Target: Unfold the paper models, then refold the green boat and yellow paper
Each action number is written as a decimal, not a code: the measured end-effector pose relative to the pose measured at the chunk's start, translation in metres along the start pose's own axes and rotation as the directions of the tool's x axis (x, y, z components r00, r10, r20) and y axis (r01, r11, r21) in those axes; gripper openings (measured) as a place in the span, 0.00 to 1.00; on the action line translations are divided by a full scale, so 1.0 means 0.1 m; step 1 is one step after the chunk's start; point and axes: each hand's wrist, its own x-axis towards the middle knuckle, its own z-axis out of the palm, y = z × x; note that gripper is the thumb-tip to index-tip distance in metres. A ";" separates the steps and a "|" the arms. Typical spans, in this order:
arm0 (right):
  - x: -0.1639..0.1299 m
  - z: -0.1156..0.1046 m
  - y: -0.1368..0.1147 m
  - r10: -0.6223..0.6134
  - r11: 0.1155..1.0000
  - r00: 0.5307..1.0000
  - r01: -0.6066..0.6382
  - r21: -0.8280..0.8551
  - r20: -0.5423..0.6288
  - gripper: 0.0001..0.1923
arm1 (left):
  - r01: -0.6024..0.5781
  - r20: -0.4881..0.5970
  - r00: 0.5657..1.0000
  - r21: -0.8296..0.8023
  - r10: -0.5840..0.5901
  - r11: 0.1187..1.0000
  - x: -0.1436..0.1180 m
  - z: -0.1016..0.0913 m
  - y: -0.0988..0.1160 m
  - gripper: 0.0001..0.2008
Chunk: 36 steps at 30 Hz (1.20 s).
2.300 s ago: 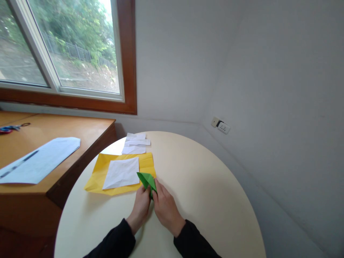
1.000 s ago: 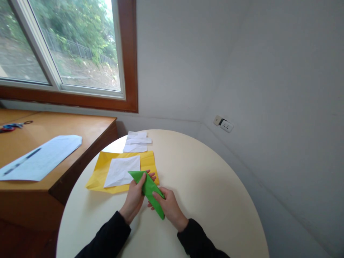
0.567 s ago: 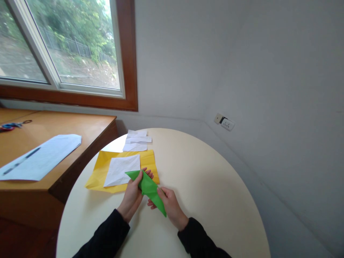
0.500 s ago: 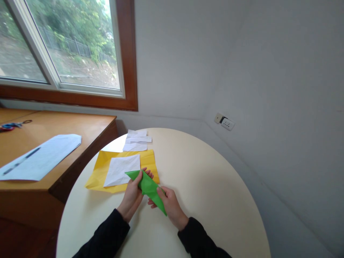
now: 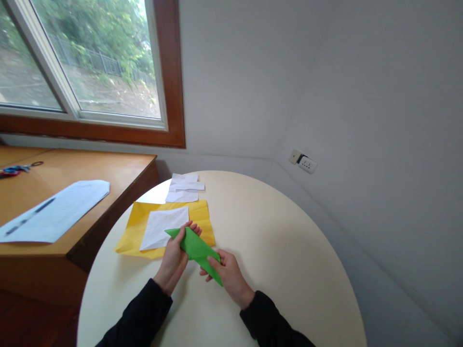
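A folded green paper (image 5: 195, 249), long and pointed at both ends, is held just above the round cream table (image 5: 289, 270). My left hand (image 5: 174, 260) grips its upper left part, fingers curled over the edge. My right hand (image 5: 226, 273) pinches its lower right tip. Behind the hands, a yellow sheet (image 5: 132, 231) lies flat on the table with a creased white square (image 5: 162, 226) on top of it.
Several small white paper pieces (image 5: 184, 188) lie at the table's far edge. To the left stands a wooden desk (image 5: 108, 176) with a white envelope (image 5: 54, 212) and scissors (image 5: 16, 169). A window is above it, and a wall socket (image 5: 304, 163) sits on the right wall.
The green paper went from a small bunched shape between both hands to a long shape stretched out between them. It has since shifted slightly left and up.
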 end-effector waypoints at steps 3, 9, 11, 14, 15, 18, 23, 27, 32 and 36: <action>0.01 -0.01 0.02 -0.010 1.000 0.999 0.011 0.003 -0.030 0.27 | 0.008 0.047 0.999 0.053 -0.010 0.999 -0.03 0.00 -0.01 0.10; 0.01 -0.03 0.03 -0.030 0.999 0.995 0.034 0.032 -0.096 0.27 | 0.049 0.145 0.986 0.230 -0.084 0.972 -0.10 -0.03 -0.13 0.15; 0.01 -0.03 0.02 -0.026 0.999 0.995 0.029 0.037 -0.093 0.28 | 0.042 0.153 0.985 0.263 -0.085 0.964 -0.11 -0.03 -0.15 0.16; 0.01 -0.01 0.01 -0.022 0.999 0.996 0.026 0.043 -0.085 0.28 | 0.019 0.157 0.985 0.289 -0.067 0.957 -0.11 -0.03 -0.14 0.19; 0.01 -0.01 0.00 -0.021 0.999 0.996 0.025 0.045 -0.085 0.28 | 0.015 0.157 0.986 0.296 -0.064 0.955 -0.10 -0.03 -0.13 0.20; -0.01 0.00 -0.01 -0.015 0.999 0.995 0.020 0.045 -0.096 0.28 | 0.011 0.158 0.985 0.316 -0.064 0.949 -0.10 -0.03 -0.12 0.20; -0.03 -0.01 -0.04 -0.037 0.998 0.990 0.044 0.050 -0.134 0.28 | 0.030 0.221 0.967 0.388 -0.125 0.921 -0.11 -0.08 -0.26 0.18; -0.03 -0.02 -0.05 -0.052 0.997 0.989 0.060 0.053 -0.142 0.27 | 0.004 0.265 0.956 0.416 -0.125 0.909 -0.13 -0.11 -0.39 0.18; -0.02 0.00 -0.07 -0.041 0.997 0.989 0.049 0.054 -0.140 0.27 | -0.019 0.248 0.964 0.417 -0.094 0.909 -0.14 -0.11 -0.36 0.18; -0.02 0.00 -0.04 -0.037 0.998 0.990 0.043 0.045 -0.136 0.27 | -0.049 0.177 0.984 0.376 -0.020 0.926 -0.07 -0.11 -0.25 0.19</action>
